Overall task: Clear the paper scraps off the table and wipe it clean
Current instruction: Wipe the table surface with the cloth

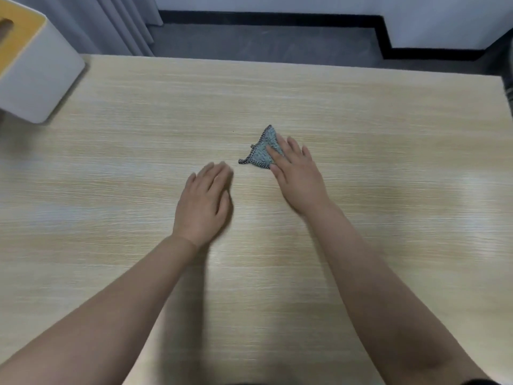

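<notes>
Head view: small grey-green cloth (263,151) with dark checkered trim lies bunched in a rough triangle mid-counter (388,162). Right hand (297,176) lies flat on its near-right part, fingers straight and spread, pressing down, not curled round it. Left hand (204,202) is just beside, palm down, fingers straight and together, holding nothing (slightly motion-blurred, can't tell if it touches the wood). No paper scraps visible on the surface, so I'd judge the clearing is done and wiping is the step in hand.

Handling, judged: cloth is light, soft and floppy, and will fold or roll under the palm on the smooth laminate. Best hold is a flat palm over the centre with even pressure; pinching the trimmed corner would only drag it. White and yellow tissue box (33,68) sits at the far-left corner, well apart.
</notes>
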The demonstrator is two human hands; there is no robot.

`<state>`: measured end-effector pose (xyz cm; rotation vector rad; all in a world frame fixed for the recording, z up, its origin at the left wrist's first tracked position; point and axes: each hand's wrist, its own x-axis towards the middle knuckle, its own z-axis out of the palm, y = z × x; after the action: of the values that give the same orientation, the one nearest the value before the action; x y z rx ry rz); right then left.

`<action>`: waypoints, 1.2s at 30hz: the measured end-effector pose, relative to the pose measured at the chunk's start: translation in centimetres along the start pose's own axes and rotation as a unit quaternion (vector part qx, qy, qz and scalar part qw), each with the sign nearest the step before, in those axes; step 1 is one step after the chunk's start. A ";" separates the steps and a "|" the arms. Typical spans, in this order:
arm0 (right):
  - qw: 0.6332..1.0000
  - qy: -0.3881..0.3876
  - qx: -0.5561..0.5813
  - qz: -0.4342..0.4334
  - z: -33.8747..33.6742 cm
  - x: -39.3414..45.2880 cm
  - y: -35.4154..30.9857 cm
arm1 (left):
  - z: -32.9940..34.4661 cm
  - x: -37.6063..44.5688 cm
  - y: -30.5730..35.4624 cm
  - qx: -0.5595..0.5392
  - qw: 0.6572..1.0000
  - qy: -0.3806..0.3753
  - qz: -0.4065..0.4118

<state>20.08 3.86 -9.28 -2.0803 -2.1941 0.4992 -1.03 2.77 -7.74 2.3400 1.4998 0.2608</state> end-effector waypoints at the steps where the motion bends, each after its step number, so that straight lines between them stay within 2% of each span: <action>1: 1.000 0.015 0.015 0.011 0.3 -0.3 -0.4 | -0.1 1.5 -0.1 0.003 1.000 -0.009 -0.011; 3: 0.999 0.036 0.025 0.010 0.8 -1.2 -1.2 | 0.2 4.2 -0.5 0.024 0.999 -0.027 -0.029; 8: 0.994 0.039 -0.019 -0.100 1.7 -2.7 -1.1 | 0.9 8.7 -1.6 0.056 0.996 -0.034 -0.060; 10: 0.993 0.039 -0.024 -0.113 1.6 -2.0 -0.5 | 1.4 9.0 -1.8 0.064 0.995 -0.033 -0.066; 14: 0.997 0.029 -0.006 -0.073 0.8 0.9 0.2 | 1.9 8.6 -1.9 0.059 0.995 -0.016 -0.075; 21: 0.998 0.032 0.002 0.058 -2.1 8.8 3.0 | 1.8 8.7 -1.9 0.062 0.995 -0.022 -0.080; 24: 0.997 0.034 -0.012 0.061 -2.2 9.5 2.8 | 1.7 8.8 -1.9 0.060 0.995 -0.026 -0.078; 30: 0.997 0.018 -0.018 -0.066 -0.8 5.3 0.5 | 1.7 8.8 -1.8 0.063 0.995 -0.031 -0.073; 32: 0.992 0.023 -0.025 -0.123 -0.1 4.0 0.1 | 1.6 8.8 -1.8 0.061 0.995 -0.031 -0.073; 36: 0.973 -0.017 -0.010 -0.229 -0.3 4.1 1.4 | 1.7 8.9 -1.9 0.062 0.995 -0.027 -0.070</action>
<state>21.22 8.03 -10.08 -1.4998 -2.5910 0.4668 1.69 11.20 -10.30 2.3004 1.6892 0.0684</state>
